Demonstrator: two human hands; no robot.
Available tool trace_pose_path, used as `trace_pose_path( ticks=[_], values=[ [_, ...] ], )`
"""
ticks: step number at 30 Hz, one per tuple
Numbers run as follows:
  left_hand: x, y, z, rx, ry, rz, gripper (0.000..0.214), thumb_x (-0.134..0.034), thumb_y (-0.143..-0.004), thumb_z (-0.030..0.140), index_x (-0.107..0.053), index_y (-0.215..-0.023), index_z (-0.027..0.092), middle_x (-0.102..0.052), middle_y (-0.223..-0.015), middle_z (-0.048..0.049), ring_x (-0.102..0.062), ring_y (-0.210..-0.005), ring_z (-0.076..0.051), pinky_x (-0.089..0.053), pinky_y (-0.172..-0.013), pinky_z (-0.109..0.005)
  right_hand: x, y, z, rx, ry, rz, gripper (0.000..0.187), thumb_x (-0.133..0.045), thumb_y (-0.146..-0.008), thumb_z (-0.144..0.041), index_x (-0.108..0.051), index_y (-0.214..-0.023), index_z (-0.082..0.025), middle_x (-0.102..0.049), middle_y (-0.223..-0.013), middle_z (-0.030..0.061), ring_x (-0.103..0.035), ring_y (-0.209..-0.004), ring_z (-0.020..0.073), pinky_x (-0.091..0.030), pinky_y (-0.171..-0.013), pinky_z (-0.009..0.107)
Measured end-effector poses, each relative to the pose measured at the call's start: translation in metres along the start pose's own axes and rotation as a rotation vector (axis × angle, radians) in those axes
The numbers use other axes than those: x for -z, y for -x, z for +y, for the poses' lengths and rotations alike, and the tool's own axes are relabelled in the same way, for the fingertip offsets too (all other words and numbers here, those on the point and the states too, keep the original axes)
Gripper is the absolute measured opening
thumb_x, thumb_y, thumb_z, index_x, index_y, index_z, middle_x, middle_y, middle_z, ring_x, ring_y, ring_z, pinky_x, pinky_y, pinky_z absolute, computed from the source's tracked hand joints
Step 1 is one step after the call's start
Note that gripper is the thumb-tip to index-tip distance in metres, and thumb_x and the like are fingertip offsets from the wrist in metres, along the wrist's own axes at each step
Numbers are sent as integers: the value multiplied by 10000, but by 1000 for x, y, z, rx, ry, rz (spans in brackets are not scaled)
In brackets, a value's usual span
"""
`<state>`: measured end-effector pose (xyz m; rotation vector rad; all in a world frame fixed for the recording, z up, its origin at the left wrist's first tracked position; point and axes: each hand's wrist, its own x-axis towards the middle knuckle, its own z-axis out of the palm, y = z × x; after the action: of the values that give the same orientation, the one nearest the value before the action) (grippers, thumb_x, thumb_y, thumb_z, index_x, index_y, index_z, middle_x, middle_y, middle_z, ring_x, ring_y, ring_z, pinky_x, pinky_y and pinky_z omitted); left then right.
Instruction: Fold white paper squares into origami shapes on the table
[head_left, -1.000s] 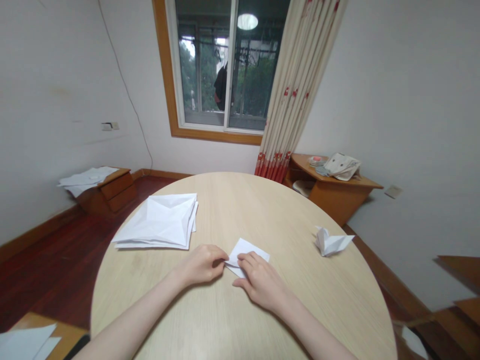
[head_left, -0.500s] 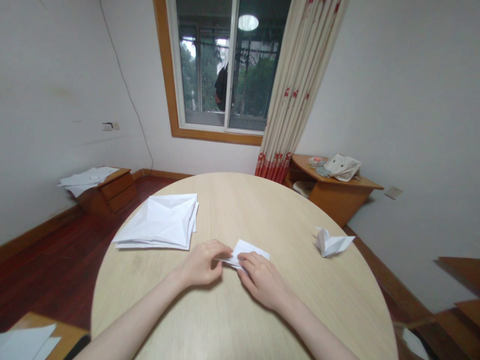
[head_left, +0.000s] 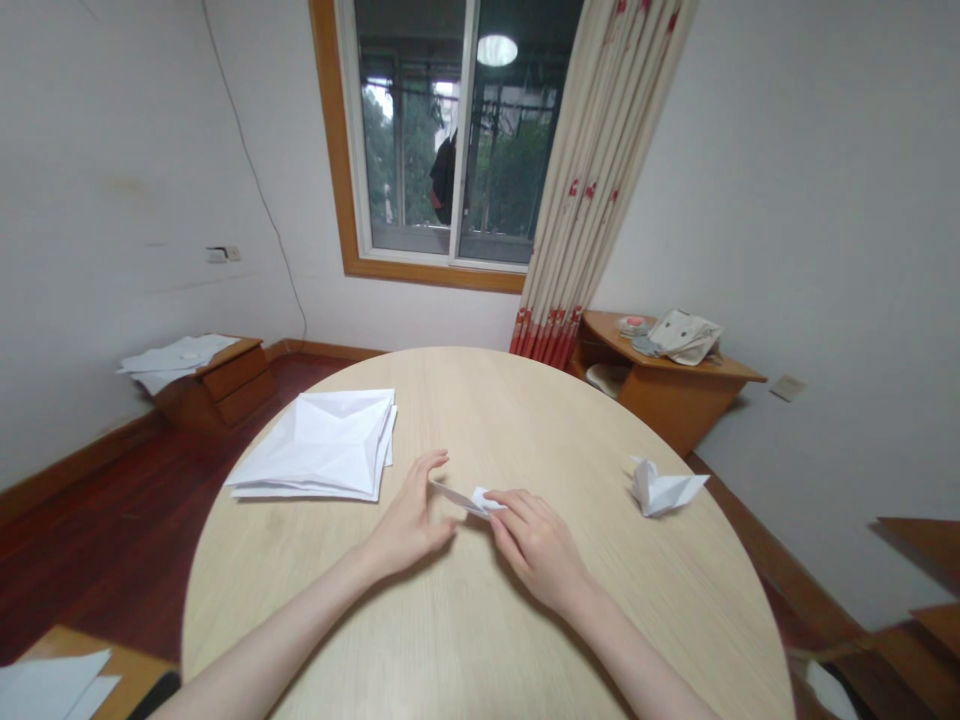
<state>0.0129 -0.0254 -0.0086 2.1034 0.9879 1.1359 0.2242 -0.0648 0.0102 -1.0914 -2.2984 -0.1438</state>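
A small folded white paper (head_left: 474, 500) is held just above the round table, seen nearly edge-on. My right hand (head_left: 538, 545) pinches its right end between thumb and fingers. My left hand (head_left: 412, 520) is at the paper's left end, fingers and thumb spread apart, with the paper's edge close to the fingers; whether it touches them I cannot tell. A folded paper figure with pointed ends (head_left: 666, 488) stands on the table to the right. To the left lies a stack of creased white paper squares (head_left: 322, 440).
The round wooden table (head_left: 465, 640) is under both hands. Past its far right edge stands a corner desk (head_left: 660, 390) with a cloth bag (head_left: 684, 335). A low drawer cabinet (head_left: 238, 380) with papers is at the far left. Behind are a window and a curtain (head_left: 592, 190).
My left hand has opened and let its pinch on the paper go. The paper has turned from lying rather flat to nearly edge-on, still in my right hand.
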Motion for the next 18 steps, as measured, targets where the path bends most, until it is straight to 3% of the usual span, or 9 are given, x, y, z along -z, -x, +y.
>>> trace_pose_path(
  ticks=[4, 8, 13, 18],
  values=[
    [-7, 4, -2, 60, 9, -96, 472, -723, -727, 230, -552, -1167, 202, -283, -1439, -135, -272, -1360, -313, -242, -1117, -510, 2, -1, -2, 5, -36, 62, 251, -382, -957, -176, -627, -1008, -165, -676, -1046, 116, -606, -923, 222, -499, -774, 392],
    [-7, 4, 3, 85, 18, -168, 303, -690, -803, 271, -661, -1103, 239, -366, -1407, -105, -301, -1332, -310, -237, -1114, -516, 1, 0, -2, -24, -112, 128, 246, -390, -951, -175, -629, -1007, -178, -669, -1041, 108, -599, -946, 216, -500, -811, 389],
    [-7, 1, 4, 69, 23, -130, 174, -606, -872, 304, -713, -995, 243, -486, -1320, -78, -371, -1258, -282, -257, -1093, -502, 0, 0, -1, -84, -146, 153, 246, -395, -953, -201, -625, -867, -186, -642, -997, 104, -589, -923, 210, -499, -777, 364],
    [-7, 0, 1, 58, 64, -87, 163, -602, -870, 340, -689, -828, 208, -542, -1241, -73, -426, -1203, -258, -282, -1072, -456, 1, 0, -1, -141, -139, 176, 209, -397, -951, -232, -570, -843, -188, -613, -906, 91, -572, -875, 213, -475, -754, 353]
  ],
)
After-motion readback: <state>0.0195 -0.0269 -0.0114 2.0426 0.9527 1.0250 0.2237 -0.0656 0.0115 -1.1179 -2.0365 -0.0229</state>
